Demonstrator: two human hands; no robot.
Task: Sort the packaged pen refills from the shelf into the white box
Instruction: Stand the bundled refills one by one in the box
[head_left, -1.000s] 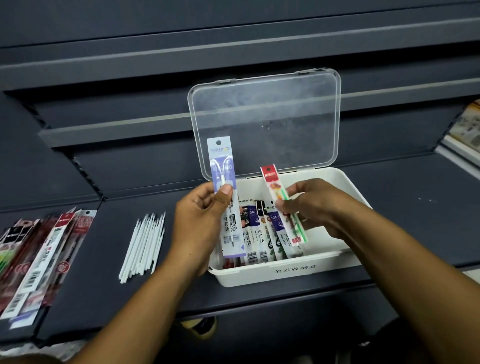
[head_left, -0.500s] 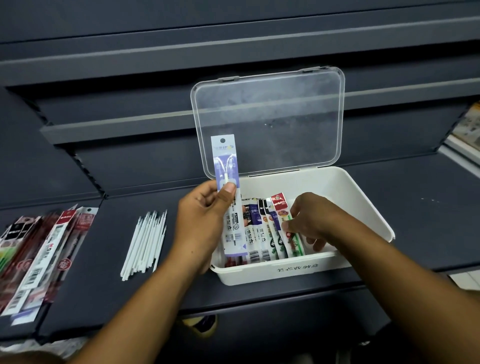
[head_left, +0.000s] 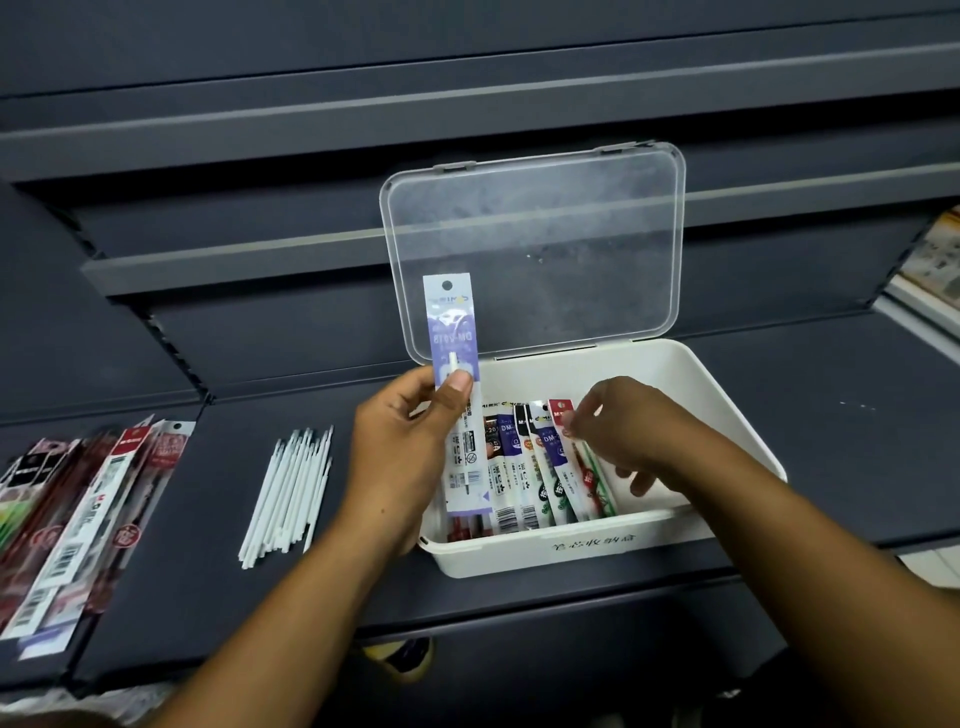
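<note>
1. Packaging on the raised refill pack (head_left: 451, 322) is long and narrow: white with a purple band, a punched hole at the top and small print lower down. The pack is held upright over the left end of the white box (head_left: 571, 551).
2. It is pinched near its middle by the left hand (head_left: 405, 457), with the thumb pressed on the front and the fingers curled behind.
3. A red-topped pack (head_left: 561, 410) is leaned at the right end of the row of packs (head_left: 519, 467) inside the box. Its top is pinched by the right hand (head_left: 623, 431), whose other fingers are loosely curled.
4. The box is set on the dark shelf (head_left: 857, 415), and its clear lid (head_left: 535, 249) is raised at the back edge.
5. Loose white refills (head_left: 291, 483) are laid left of the box, and a pile of packs (head_left: 88, 509) is spread further left.
</note>
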